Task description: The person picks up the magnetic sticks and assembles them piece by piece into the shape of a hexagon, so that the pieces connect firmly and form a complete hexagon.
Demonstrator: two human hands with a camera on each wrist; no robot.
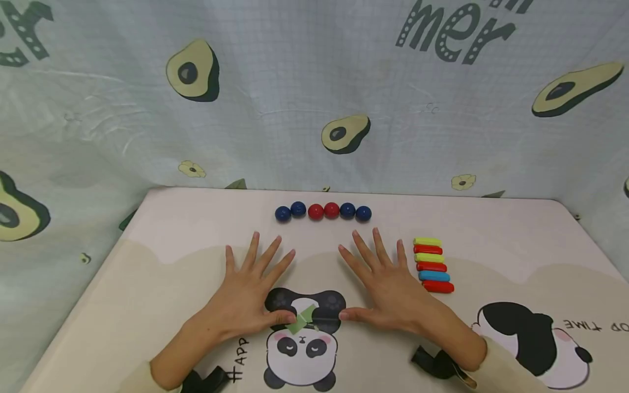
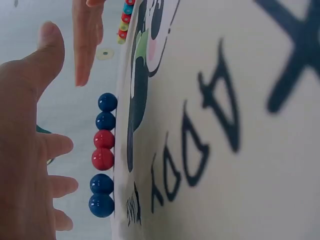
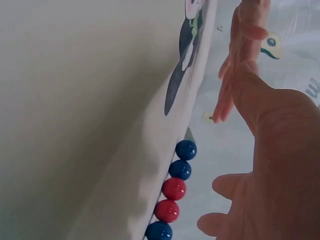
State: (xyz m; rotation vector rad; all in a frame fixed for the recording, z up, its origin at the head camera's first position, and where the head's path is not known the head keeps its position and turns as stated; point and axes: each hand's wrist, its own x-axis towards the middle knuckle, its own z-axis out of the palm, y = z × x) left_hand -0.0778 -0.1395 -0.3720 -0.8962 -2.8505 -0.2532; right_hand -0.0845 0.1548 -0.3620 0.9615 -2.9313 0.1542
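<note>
Both hands are spread palm down over the table, holding nothing. In the head view the left hand (image 1: 250, 292) is left of the printed panda, its thumb over the panda's edge. My right hand (image 1: 390, 289) is on the panda's other side, fingers fanned. Beyond the fingertips runs a row of shiny balls: two blue balls (image 1: 290, 212) at left, two red balls (image 1: 324, 211) in the middle, two blue balls (image 1: 356, 212) at right. Just right of the right hand lies a column of short sticks (image 1: 432, 266) in yellow, red and blue. The left wrist view also shows the balls (image 2: 103, 150).
The table (image 1: 196, 229) has a pale cover with printed pandas and lettering. An avocado-patterned curtain (image 1: 275, 82) hangs behind and beside it. Black straps (image 1: 437, 363) sit at both wrists.
</note>
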